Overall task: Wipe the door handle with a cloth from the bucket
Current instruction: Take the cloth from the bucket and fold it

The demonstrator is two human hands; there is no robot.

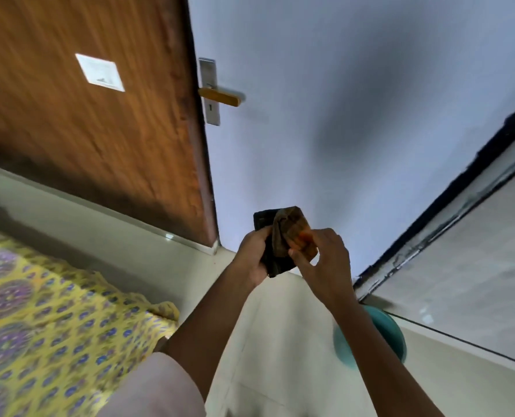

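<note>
A pale sleeve (160, 386) covers the upper left arm at the bottom edge of the view. To its left lies a yellow patterned bedsheet (40, 320). Low on the right, a teal bucket (391, 332) stands on the pale floor (274, 341), partly hidden behind the right forearm and blurred.

Both forearms reach forward and meet at mid-frame. The left hand (251, 255) is closed around the dark part of a folded cloth (283, 236), clamping it from the left. The right hand (325, 257) pinches the brownish-orange part of the same cloth between thumb and fingers. The cloth is held up in the air in front of a white wall (340, 115), well apart from the bucket.

Farther off, the door handle (220, 96) projects from a metal plate (209, 91) at the edge of a wooden door (85, 121). Nothing touches the handle. A white square label (100, 72) sits on the door face.
</note>
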